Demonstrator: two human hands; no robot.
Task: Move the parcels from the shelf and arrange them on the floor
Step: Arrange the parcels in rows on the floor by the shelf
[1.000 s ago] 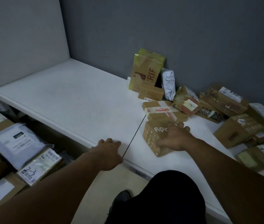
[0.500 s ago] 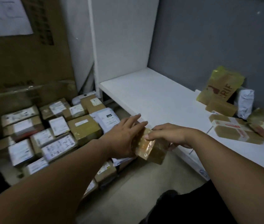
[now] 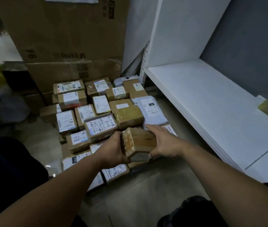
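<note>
Both hands grip a small brown parcel point(image 3: 138, 143) in mid-air above the parcels on the floor point(image 3: 97, 115): the left hand point(image 3: 113, 151) clasps its left end, the right hand point(image 3: 164, 145) its right side. The white shelf point(image 3: 212, 102) stands just right; blurred parcels, apparently, remain at its far end.

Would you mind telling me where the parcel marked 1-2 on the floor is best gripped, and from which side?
Probably from above, by its two short ends. The parcel marked 1-2 lies flat, label up, on top of the floor pile, so its top and upper edges are exposed. The tape-wrapped parcel presses close on its right, so that end may leave little finger room. Both the left hand and right hand currently hold the small brown box.
</note>
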